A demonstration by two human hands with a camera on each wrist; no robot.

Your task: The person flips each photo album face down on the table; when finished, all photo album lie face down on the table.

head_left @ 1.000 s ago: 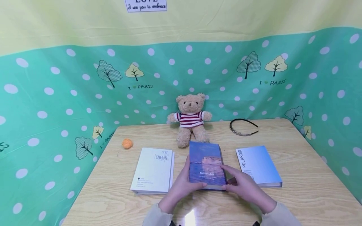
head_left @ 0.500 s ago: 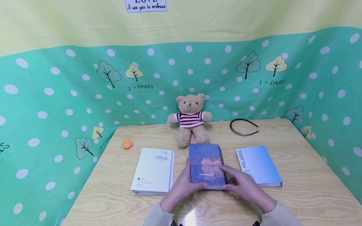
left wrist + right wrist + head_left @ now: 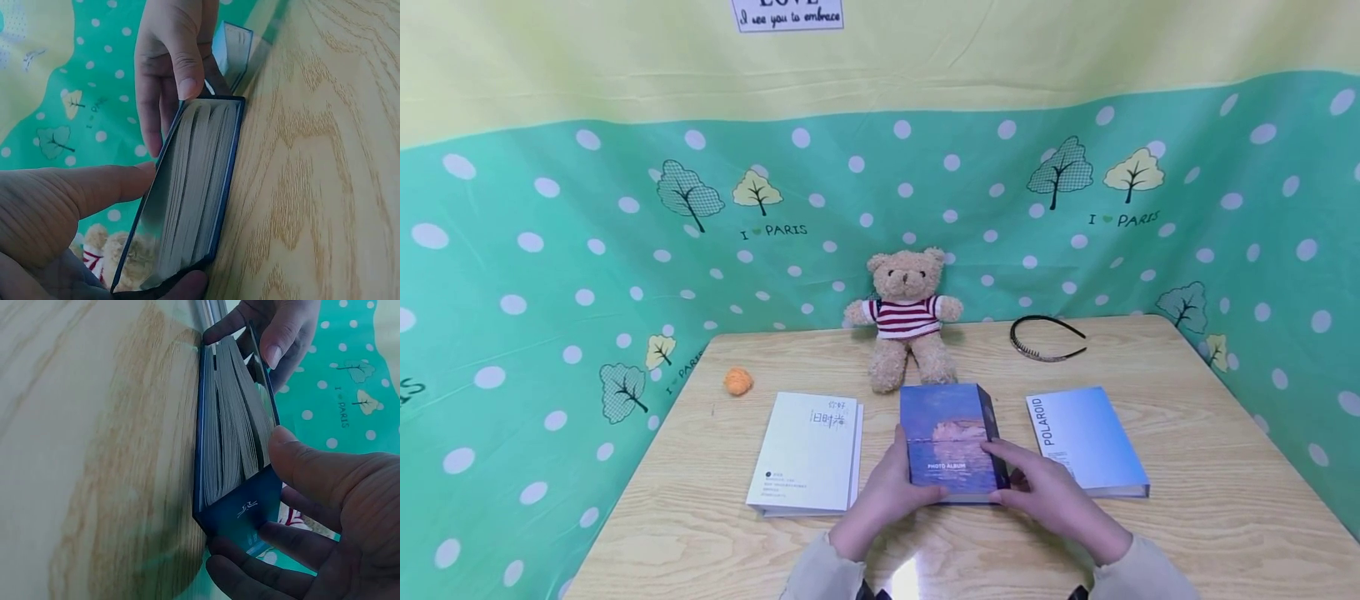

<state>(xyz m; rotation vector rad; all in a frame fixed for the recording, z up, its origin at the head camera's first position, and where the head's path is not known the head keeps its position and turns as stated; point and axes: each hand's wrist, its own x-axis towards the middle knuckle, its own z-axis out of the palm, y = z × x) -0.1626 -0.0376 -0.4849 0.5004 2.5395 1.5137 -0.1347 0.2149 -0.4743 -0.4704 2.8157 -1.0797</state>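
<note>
A blue photo album [image 3: 947, 437] with a pink shape on its cover is held at the front middle of the table. My left hand [image 3: 891, 485] grips its left side, the thumb lying on the cover's near edge. At the right, my right hand [image 3: 1051, 493] holds the spine side. Its index finger rests on the cover and its thumb sits at the near corner. In the left wrist view the album's page block [image 3: 197, 181] faces the camera, the upper cover standing a little off the pages at the left hand's side. Fingers bend against the spine [image 3: 247, 509] in the right wrist view.
A white album [image 3: 808, 454] lies to the left and a light blue Polaroid album [image 3: 1093, 442] to the right. Behind sits a teddy bear [image 3: 906, 317] in a striped shirt. A black headband [image 3: 1037, 354] is at the back right, an orange ball [image 3: 737, 382] at the back left.
The album's far edge has come slightly nearer, and more of its dark spine side shows at the right. Both hands keep their hold; the left has shifted slightly right.
</note>
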